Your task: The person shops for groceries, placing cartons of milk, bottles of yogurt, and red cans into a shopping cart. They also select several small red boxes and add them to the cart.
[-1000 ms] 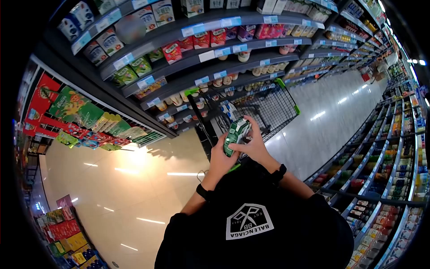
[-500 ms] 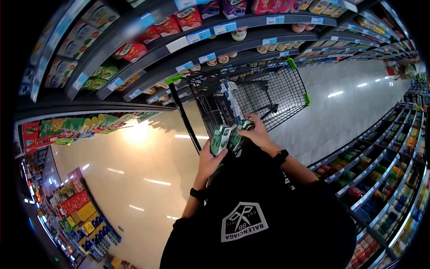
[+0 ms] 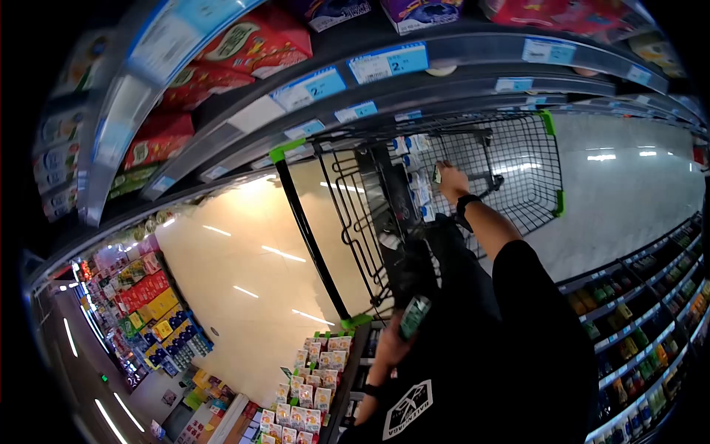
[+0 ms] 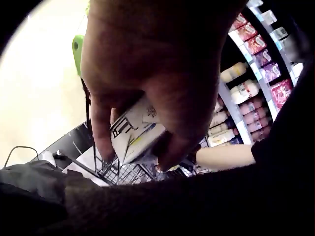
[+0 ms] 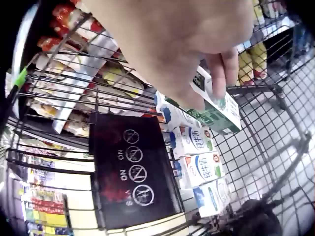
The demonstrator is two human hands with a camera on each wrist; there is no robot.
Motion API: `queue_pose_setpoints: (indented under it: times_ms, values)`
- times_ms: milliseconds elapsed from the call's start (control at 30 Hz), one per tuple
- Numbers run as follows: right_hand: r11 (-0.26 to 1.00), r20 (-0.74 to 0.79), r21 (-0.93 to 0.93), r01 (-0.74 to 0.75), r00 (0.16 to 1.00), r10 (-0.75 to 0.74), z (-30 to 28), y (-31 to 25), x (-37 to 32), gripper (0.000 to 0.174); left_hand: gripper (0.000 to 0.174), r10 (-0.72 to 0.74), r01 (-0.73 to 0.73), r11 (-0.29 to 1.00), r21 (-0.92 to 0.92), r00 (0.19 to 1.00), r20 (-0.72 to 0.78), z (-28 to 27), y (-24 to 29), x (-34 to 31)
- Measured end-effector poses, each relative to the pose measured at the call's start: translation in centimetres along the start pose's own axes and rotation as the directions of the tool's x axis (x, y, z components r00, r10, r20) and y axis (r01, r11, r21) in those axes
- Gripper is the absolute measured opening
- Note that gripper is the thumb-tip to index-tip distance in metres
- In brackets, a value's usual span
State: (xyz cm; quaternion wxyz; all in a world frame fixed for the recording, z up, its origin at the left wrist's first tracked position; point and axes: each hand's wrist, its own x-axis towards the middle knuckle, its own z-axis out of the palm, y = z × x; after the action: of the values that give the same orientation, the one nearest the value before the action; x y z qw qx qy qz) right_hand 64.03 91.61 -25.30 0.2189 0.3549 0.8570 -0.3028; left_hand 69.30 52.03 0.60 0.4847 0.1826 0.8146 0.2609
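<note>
My right hand reaches into the shopping cart and pinches a green-and-white drink carton between thumb and fingers. In the right wrist view this carton is tilted, close over a row of white-and-blue milk cartons in the cart. Low by my body, at the cart's handle end, my left hand grips another green-and-white carton. The left wrist view has its white printed face between the thumb and fingers, partly hidden by the hand.
Shelves with red boxes and price tags run along the cart's far side. More stocked shelves stand at the right. A display of small packs is at the lower left, and a black sign panel is on the cart.
My hands have moved apart: the right forward into the cart with one carton, the left back toward my body with the other. The view has moved closer to the shelf.
</note>
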Motion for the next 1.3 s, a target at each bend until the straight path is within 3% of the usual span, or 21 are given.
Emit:
queue_pose_setpoints:
  times_ms: [167,267,333,367,467,533,567,600,633,733,767,833,900,967,1000,1033,1067,1133,1167,1233,1300]
  values:
    - [0.998,0.009,-0.05,0.023,1.0,-0.022,3.9,-0.8,6.7,0.062,0.071,-0.068,0.068,0.998,0.001,0.993,0.1,2.5,-2.1,0.0]
    - [0.986,-0.142,0.147,0.077,0.988,-0.056,7.9,0.5,9.0,0.061,0.076,-0.056,0.059,0.997,-0.04,0.996,0.072,2.5,-2.0,0.8]
    - [0.945,-0.236,0.314,0.086,0.972,-0.009,8.9,0.5,7.9,0.056,0.081,-0.187,0.191,0.981,-0.034,0.978,0.096,2.4,-1.4,0.6]
    - [0.925,-0.25,0.375,0.065,0.968,0.033,7.9,-0.3,6.4,0.054,0.08,-0.092,0.092,0.995,-0.04,0.996,0.005,3.0,-2.0,0.7]
    - [0.764,-0.384,0.636,0.109,0.903,0.191,9.0,0.1,3.3,0.048,0.078,-0.068,0.066,0.996,-0.057,0.997,-0.029,2.3,-1.0,1.2]
    - [0.825,-0.326,0.531,0.192,0.945,-0.011,8.9,-0.1,-2.0,0.031,0.074,-0.159,0.153,0.974,-0.166,0.987,-0.021,1.9,0.0,1.5]
    - [0.571,0.0,0.816,0.088,0.988,-0.153,7.6,-0.7,-5.7,0.033,0.073,-0.131,0.127,0.983,-0.131,0.991,-0.023,1.3,0.8,1.9]
    - [0.633,0.384,0.752,-0.186,0.904,-0.19,2.7,-3.2,-9.6,0.045,0.073,-0.105,0.1,0.987,-0.126,0.994,-0.027,1.4,0.6,2.3]
    - [0.725,0.572,0.643,-0.248,0.784,-0.24,-0.9,-5.0,-12.9,0.06,0.074,-0.079,0.074,0.99,-0.119,0.996,-0.032,1.5,0.2,2.8]
    - [0.687,0.798,0.57,-0.451,0.505,-0.33,-3.9,-6.5,-19.0,0.074,0.075,0.045,-0.04,0.997,0.06,0.995,-0.086,0.5,2.1,4.9]
    - [0.564,0.77,0.63,-0.534,0.523,-0.365,-6.3,-7.6,-20.3,0.053,0.075,0.085,-0.07,0.988,0.135,0.99,-0.109,-0.2,3.6,6.0]
    - [0.368,0.608,0.777,-0.51,0.759,-0.234,-4.2,-8.1,-22.1,0.055,0.073,0.149,-0.127,0.979,0.157,0.979,-0.142,-0.4,4.3,8.0]
    - [0.301,0.554,0.819,-0.489,0.809,-0.196,-3.9,-7.3,-20.9,0.057,0.067,0.3,-0.262,0.934,0.244,0.944,-0.135,-1.9,5.4,10.0]
    - [0.462,0.384,0.841,-0.282,0.912,-0.142,-4.8,-6.6,-18.9,0.065,0.059,0.44,-0.377,0.885,0.275,0.869,-0.226,-4.1,4.7,11.5]
    - [0.63,0.144,0.776,-0.018,0.978,-0.149,-3.9,-5.7,-17.0,0.071,0.056,0.396,-0.254,0.882,0.396,0.855,-0.334,-5.5,4.7,11.8]
    - [0.759,-0.096,0.612,0.222,0.974,-0.207,-2.8,-4.9,-15.0,0.077,0.061,0.4,-0.06,0.834,0.549,0.751,-0.526,-6.6,4.7,12.1]
    - [0.836,-0.078,0.521,0.173,0.985,-0.155,-2.4,-4.5,-13.1,0.08,0.069,0.321,0.102,0.856,0.508,0.666,-0.674,-8.2,4.3,12.6]
    - [0.906,-0.037,0.421,0.033,0.999,-0.019,-0.9,-3.4,-8.5,0.082,0.076,0.256,0.16,0.894,0.418,0.584,-0.77,-11.2,2.8,13.8]
    - [0.906,-0.007,0.42,-0.056,0.998,0.065,1.1,-2.3,-5.9,0.082,0.076,0.253,0.163,0.893,0.419,0.587,-0.769,-12.0,2.4,14.1]
    - [0.939,-0.002,0.323,-0.118,0.992,0.125,4.2,-1.1,-1.8,0.076,0.07,-0.159,0.265,0.963,0.042,0.689,-0.707,-12.7,2.0,14.8]
    - [0.975,0.03,0.132,-0.179,0.984,0.176,5.8,-1.1,1.4,0.072,0.07,-0.127,0.209,0.978,0.027,0.688,-0.715,-12.7,1.7,15.0]
